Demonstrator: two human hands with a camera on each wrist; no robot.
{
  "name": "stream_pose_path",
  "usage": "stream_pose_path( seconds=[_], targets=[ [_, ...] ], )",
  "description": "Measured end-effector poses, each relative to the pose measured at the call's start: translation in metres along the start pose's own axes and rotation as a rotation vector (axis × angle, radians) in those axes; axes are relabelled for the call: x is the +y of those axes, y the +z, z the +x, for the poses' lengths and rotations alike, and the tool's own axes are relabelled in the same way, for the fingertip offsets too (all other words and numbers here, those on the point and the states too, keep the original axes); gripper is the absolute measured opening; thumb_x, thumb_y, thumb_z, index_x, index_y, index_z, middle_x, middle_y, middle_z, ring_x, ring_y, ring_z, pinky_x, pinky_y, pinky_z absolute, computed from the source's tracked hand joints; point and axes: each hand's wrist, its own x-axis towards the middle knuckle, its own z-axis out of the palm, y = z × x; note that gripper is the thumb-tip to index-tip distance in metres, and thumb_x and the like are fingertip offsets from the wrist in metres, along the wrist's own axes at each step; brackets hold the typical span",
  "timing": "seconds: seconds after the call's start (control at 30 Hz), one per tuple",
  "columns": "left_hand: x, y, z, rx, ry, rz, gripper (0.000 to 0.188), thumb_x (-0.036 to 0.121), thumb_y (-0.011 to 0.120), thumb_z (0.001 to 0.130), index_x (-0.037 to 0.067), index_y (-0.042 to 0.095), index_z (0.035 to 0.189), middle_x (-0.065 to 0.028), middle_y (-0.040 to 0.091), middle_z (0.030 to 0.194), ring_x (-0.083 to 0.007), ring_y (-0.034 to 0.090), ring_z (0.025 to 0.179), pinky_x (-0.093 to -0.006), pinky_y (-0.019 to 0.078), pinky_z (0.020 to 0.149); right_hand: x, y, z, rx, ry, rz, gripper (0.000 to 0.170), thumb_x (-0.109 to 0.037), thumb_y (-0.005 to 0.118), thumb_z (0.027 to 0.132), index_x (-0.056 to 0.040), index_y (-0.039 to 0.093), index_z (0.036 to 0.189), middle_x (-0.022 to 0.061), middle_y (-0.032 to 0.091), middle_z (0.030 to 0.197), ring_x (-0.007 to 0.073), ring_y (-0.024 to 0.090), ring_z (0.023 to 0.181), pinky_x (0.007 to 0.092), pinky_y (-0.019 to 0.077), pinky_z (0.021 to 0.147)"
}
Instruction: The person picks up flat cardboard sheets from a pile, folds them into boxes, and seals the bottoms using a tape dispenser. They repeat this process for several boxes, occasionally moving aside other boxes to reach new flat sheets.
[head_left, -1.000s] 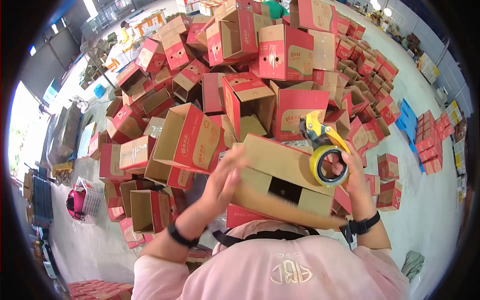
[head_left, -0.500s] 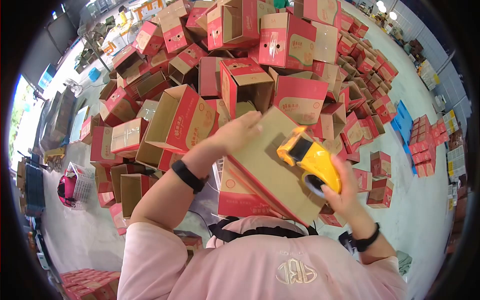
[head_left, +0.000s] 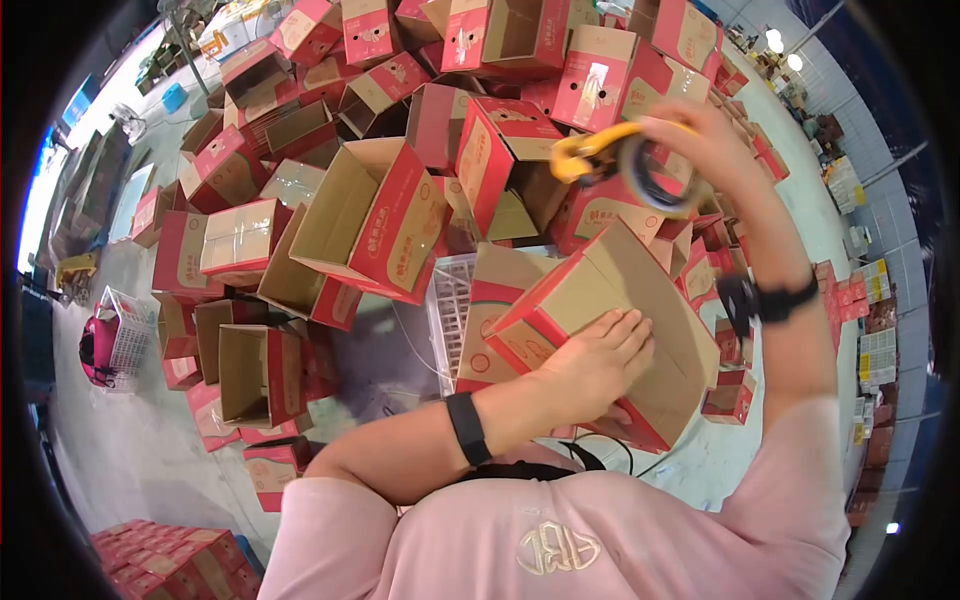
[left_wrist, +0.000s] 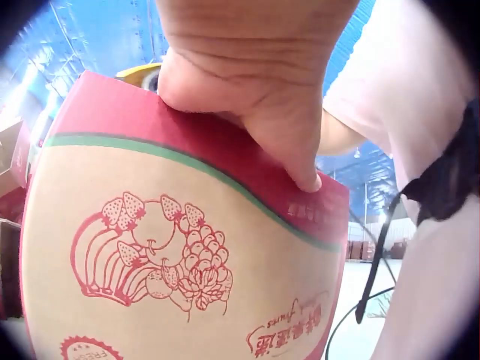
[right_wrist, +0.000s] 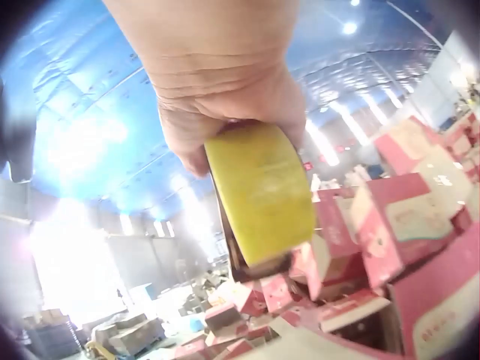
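Note:
A red and tan cardboard box (head_left: 672, 345) stands tilted in front of the chest, its top flaps folded down. My left hand (head_left: 600, 365) rests on these flaps with its fingers laid out flat. In the left wrist view the thumb reaches over the upper edge of the box's printed side (left_wrist: 165, 247). My right hand (head_left: 708, 140) is raised above and beyond the box, gripping a yellow tape dispenser (head_left: 585, 158). The dispenser's roll of yellow tape (right_wrist: 262, 195) faces the right wrist camera.
A large heap of open red and tan boxes (head_left: 405, 225) rises ahead and to the left. Next to the held box are another carton (head_left: 490, 345) and a white plastic crate (head_left: 450, 310). Stacked flat red boxes (head_left: 180, 560) lie at lower left.
The box's flaps have come down and the box has turned and shifted right. My left hand has moved from its far left side onto the flaps. My right hand has lifted the dispenser up and away.

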Motion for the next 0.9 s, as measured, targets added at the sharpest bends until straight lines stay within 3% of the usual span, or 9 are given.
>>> stream_pose_path(
  seconds=[0.07, 0.1, 0.2, 0.33, 0.43, 0.53, 0.6, 0.8, 0.9],
  targets=[
    [-0.002, -0.008, 0.0, -0.042, -0.019, -0.012, 0.087, 0.053, 0.068, 0.067, -0.003, 0.045, 0.129, -0.0198, 0.041, 0.138, -0.0329, 0.034, 0.132, -0.0424, 0.0228, 0.112, -0.049, 0.043, 0.065, -0.263, 0.038, -0.255, 0.049, -0.049, 0.066, 0.078, 0.0, 0.067, 0.081, 0.0091, 0.059, 0.067, 0.0167, 0.059, 0.066, 0.0339, 0.0458, 0.06],
    [-0.001, -0.008, 0.001, -0.073, -0.033, -0.034, 0.087, 0.052, 0.068, 0.067, -0.004, 0.045, 0.13, -0.0199, 0.04, 0.139, -0.0328, 0.033, 0.133, -0.0421, 0.0219, 0.113, -0.045, 0.072, 0.099, -0.43, -0.044, -0.358, 0.043, -0.044, 0.065, 0.081, -0.0014, 0.067, 0.08, 0.0053, 0.057, 0.064, 0.0131, 0.057, 0.064, 0.03, 0.0442, 0.057],
    [0.0, -0.008, 0.001, -0.121, -0.073, -0.084, 0.092, 0.053, 0.07, 0.065, -0.004, 0.043, 0.132, -0.0198, 0.038, 0.141, -0.0322, 0.029, 0.136, -0.0414, 0.0192, 0.114, -0.072, 0.14, 0.119, -0.612, 0.009, -0.493, 0.044, -0.043, 0.063, 0.08, -0.0006, 0.069, 0.086, 0.0132, 0.066, 0.078, 0.022, 0.063, 0.072, 0.0371, 0.0479, 0.064],
    [0.001, -0.008, -0.002, -0.084, -0.086, -0.094, 0.094, 0.052, 0.073, 0.061, -0.004, 0.044, 0.131, -0.0192, 0.04, 0.14, -0.0319, 0.033, 0.134, -0.0415, 0.0219, 0.113, -0.091, 0.104, 0.077, -0.992, -0.003, -0.713, 0.042, -0.041, 0.06, 0.082, -0.0008, 0.068, 0.092, 0.0118, 0.065, 0.077, 0.0208, 0.062, 0.073, 0.0354, 0.0479, 0.066],
    [0.0, -0.008, 0.003, -0.061, -0.048, -0.075, 0.09, 0.049, 0.074, 0.061, -0.003, 0.046, 0.129, -0.0182, 0.042, 0.138, -0.0316, 0.036, 0.132, -0.0413, 0.0258, 0.112, -0.095, 0.007, 0.031, -0.751, -0.019, -0.476, 0.039, -0.038, 0.06, 0.082, 0.0, 0.066, 0.091, 0.0115, 0.063, 0.074, 0.0209, 0.061, 0.07, 0.0345, 0.0467, 0.064],
    [-0.002, 0.001, -0.002, 0.079, -0.013, -0.011, 0.078, 0.046, 0.073, 0.063, -0.001, 0.052, 0.121, -0.0154, 0.05, 0.128, -0.0303, 0.046, 0.123, -0.0408, 0.034, 0.105, -0.075, -0.011, -0.051, -0.473, 0.02, -0.317, 0.038, -0.037, 0.061, 0.082, -0.0003, 0.064, 0.092, 0.0142, 0.062, 0.075, 0.0253, 0.061, 0.071, 0.0379, 0.046, 0.063],
    [-0.008, -0.005, -0.009, 0.204, 0.038, -0.075, 0.067, 0.047, 0.072, 0.064, 0.003, 0.057, 0.113, -0.0109, 0.055, 0.116, -0.0278, 0.052, 0.111, -0.0392, 0.0406, 0.094, -0.038, -0.004, -0.107, -0.146, -0.245, -0.372, 0.038, -0.033, 0.064, 0.082, -0.0021, 0.06, 0.104, 0.0183, 0.056, 0.082, 0.0339, 0.058, 0.076, 0.0386, 0.0454, 0.065],
    [-0.002, -0.006, -0.006, 0.219, -0.013, 0.001, 0.061, 0.046, 0.076, 0.059, 0.009, 0.062, 0.105, -0.0045, 0.057, 0.107, -0.0241, 0.055, 0.099, -0.0361, 0.043, 0.08, -0.016, -0.044, -0.309, -0.137, 0.048, -0.319, 0.049, -0.029, 0.07, 0.075, 0.0001, 0.058, 0.112, 0.0159, 0.053, 0.083, 0.0332, 0.057, 0.073, 0.0384, 0.0463, 0.063],
    [0.002, -0.008, -0.005, 0.191, -0.031, 0.001, 0.064, 0.044, 0.08, 0.056, 0.009, 0.062, 0.107, -0.0054, 0.057, 0.108, -0.025, 0.055, 0.099, -0.0372, 0.0432, 0.081, 0.009, -0.044, -0.382, -0.357, 0.261, -0.29, 0.049, -0.032, 0.071, 0.072, -0.0036, 0.061, 0.111, 0.0179, 0.055, 0.084, 0.0335, 0.058, 0.073, 0.0408, 0.0476, 0.064]
  ],
)
